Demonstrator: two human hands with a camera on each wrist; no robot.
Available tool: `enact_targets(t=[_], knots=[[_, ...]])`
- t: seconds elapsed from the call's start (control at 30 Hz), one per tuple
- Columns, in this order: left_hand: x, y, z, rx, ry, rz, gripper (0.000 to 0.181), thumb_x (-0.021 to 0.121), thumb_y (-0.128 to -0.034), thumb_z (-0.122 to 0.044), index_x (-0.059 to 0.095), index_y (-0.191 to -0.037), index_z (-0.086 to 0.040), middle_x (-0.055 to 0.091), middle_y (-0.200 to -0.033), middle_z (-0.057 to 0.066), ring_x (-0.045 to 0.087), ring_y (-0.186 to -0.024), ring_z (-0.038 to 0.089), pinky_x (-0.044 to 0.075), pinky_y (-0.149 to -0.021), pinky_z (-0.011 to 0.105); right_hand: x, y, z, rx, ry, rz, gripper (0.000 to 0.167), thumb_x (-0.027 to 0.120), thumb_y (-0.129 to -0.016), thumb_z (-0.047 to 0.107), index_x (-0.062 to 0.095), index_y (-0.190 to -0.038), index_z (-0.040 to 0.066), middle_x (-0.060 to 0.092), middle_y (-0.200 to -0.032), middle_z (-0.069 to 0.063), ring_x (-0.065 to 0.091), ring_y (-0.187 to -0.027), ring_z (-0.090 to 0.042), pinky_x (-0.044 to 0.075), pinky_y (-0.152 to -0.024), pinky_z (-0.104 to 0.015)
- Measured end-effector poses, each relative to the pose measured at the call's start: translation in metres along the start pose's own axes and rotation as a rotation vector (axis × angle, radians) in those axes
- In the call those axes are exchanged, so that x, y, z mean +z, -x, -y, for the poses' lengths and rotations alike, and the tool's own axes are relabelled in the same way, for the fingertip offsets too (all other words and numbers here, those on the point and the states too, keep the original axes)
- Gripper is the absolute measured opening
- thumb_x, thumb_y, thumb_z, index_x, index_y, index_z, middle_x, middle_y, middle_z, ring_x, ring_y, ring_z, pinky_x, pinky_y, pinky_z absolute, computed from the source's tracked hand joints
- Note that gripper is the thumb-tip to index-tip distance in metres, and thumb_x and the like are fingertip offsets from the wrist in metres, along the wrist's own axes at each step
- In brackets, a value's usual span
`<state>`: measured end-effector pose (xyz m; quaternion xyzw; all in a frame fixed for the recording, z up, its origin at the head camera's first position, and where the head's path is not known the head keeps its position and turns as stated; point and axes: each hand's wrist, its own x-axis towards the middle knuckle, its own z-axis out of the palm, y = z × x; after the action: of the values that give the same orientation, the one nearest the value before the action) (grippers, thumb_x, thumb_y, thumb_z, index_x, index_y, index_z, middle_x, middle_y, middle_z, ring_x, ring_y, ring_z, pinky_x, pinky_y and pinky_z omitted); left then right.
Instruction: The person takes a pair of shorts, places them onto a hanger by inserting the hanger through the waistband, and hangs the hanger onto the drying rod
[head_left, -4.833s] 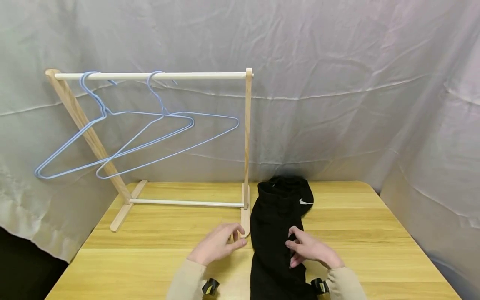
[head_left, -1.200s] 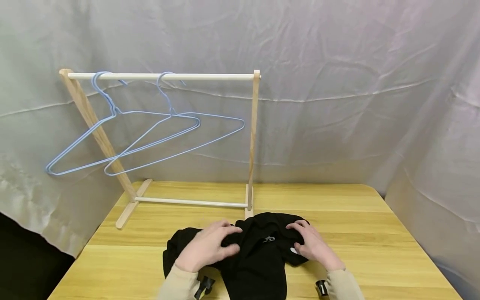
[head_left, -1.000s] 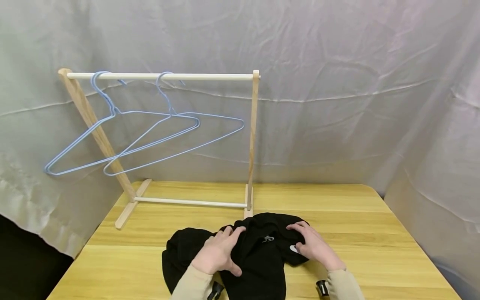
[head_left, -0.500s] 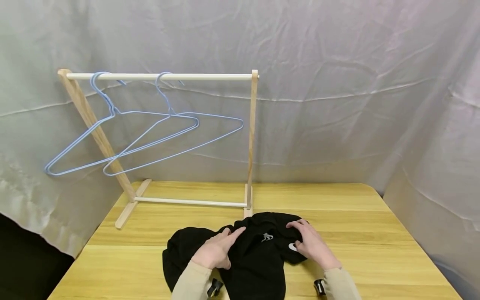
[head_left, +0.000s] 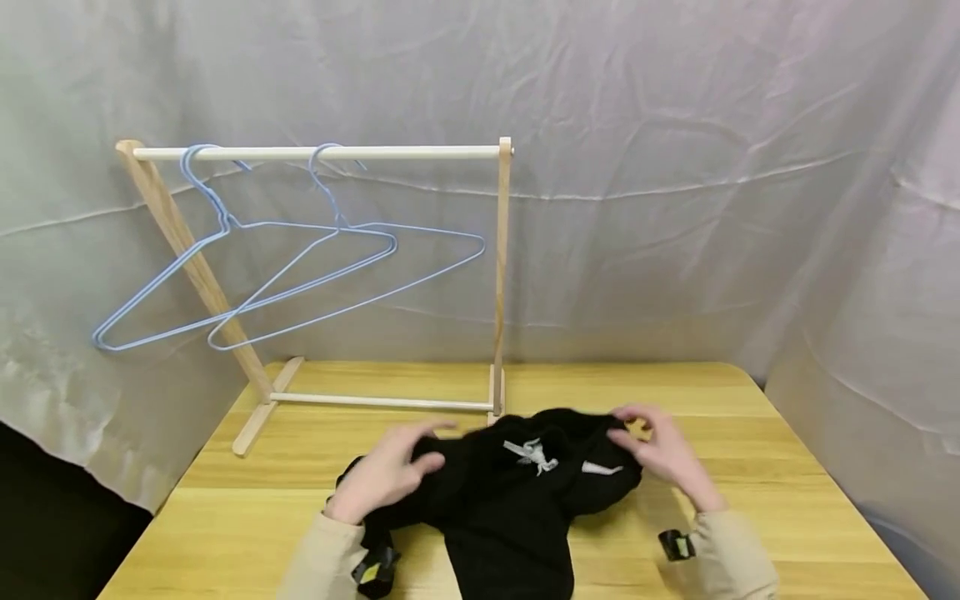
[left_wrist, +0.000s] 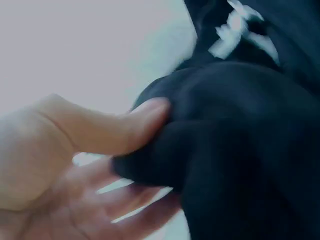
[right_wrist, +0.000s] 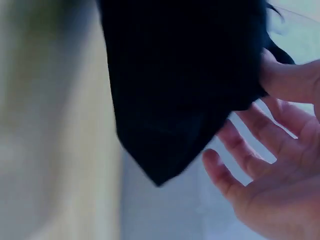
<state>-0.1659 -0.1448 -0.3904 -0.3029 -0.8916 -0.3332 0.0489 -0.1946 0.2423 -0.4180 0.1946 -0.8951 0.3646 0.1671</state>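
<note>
Left hand (head_left: 386, 471) and right hand (head_left: 663, 446) stand at opposite ends of a black garment (head_left: 510, 525), each with cloth between thumb and fingers; the left wrist view has the thumb laid over a fold with fingers beneath, and the right wrist view shows the thumb pressing the edge, the other fingers spread loosely and some tips hidden behind it. Between them the garment's gathered upper edge runs roughly crosswise, and that line, stretched from hand to hand, is the relation to judge by. From the left hand the bulk of the cloth lies to the right; from the right hand it lies to the left and nearer the person, so the right one has only the outer margin. One broad panel drops from the middle toward the person and leaves the picture at the bottom edge. A white swoosh (head_left: 602, 468) sits close to the right hand, a white mark (head_left: 532, 454) nearer the centre; whether that is a tie or a label, blur hides. Behind the cloth stands the wooden rack (head_left: 502, 275), its right foot partly covered from this angle. Blue wire hangers (head_left: 339, 225) hang from its rail up and to the left, nearer the left hand.
</note>
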Motion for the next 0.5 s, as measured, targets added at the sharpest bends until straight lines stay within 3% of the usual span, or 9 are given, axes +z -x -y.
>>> enact_targets(t=[0.1,0.23,0.3,0.37,0.5], knots=[[-0.025,-0.006,-0.005,0.06,-0.032,-0.201,0.045,0.07,-0.0883,0.004,0.062,-0.132,-0.007,0.073,-0.115,0.011,0.063,-0.082,0.015,0.053,-0.078,0.031,-0.035,-0.018,0.015,0.065,-0.182,0.043,0.006,0.071,-0.092,0.008,0.067,-0.096,0.006,0.068,-0.09,0.003,0.059,-0.086,-0.001,0.047,-0.075,-0.023],[-0.063,-0.021,-0.02,0.104,-0.02,-0.388,0.042,0.071,-0.0861,0.007,0.062,-0.126,-0.005,0.072,-0.109,0.013,0.062,-0.084,0.017,0.045,-0.067,0.024,-0.078,-0.049,0.042,0.082,-0.425,0.032,0.01,0.064,-0.097,0.004,0.061,-0.092,0.012,0.061,-0.078,0.014,0.054,-0.074,0.001,0.044,-0.069,-0.02],[-0.082,-0.034,-0.032,0.113,-0.001,-0.463,0.039,0.07,-0.0875,0.006,0.059,-0.124,-0.002,0.069,-0.112,0.015,0.062,-0.088,0.021,0.044,-0.066,0.022,-0.095,-0.069,0.059,0.081,-0.518,-0.043,0.017,0.062,-0.098,0.003,0.062,-0.088,0.018,0.059,-0.073,0.017,0.051,-0.067,0.001,0.042,-0.064,-0.018],[-0.1,-0.047,-0.043,0.14,0.005,-0.517,0.035,0.066,-0.0904,0.005,0.054,-0.123,0.001,0.066,-0.112,0.017,0.057,-0.083,0.024,0.04,-0.067,0.023,-0.107,-0.09,0.077,0.047,-0.636,-0.135,0.021,0.061,-0.097,0.001,0.066,-0.087,0.018,0.063,-0.071,0.015,0.054,-0.065,0.001,0.044,-0.062,-0.015],[-0.135,-0.074,-0.067,0.241,-0.037,-0.621,0.031,0.06,-0.0929,0.004,0.049,-0.122,0.007,0.061,-0.114,0.02,0.055,-0.092,0.029,0.042,-0.085,0.028,-0.128,-0.129,0.117,-0.092,-0.817,-0.318,0.023,0.057,-0.096,-0.005,0.069,-0.085,0.011,0.068,-0.071,0.006,0.061,-0.065,-0.003,0.05,-0.061,-0.013]])
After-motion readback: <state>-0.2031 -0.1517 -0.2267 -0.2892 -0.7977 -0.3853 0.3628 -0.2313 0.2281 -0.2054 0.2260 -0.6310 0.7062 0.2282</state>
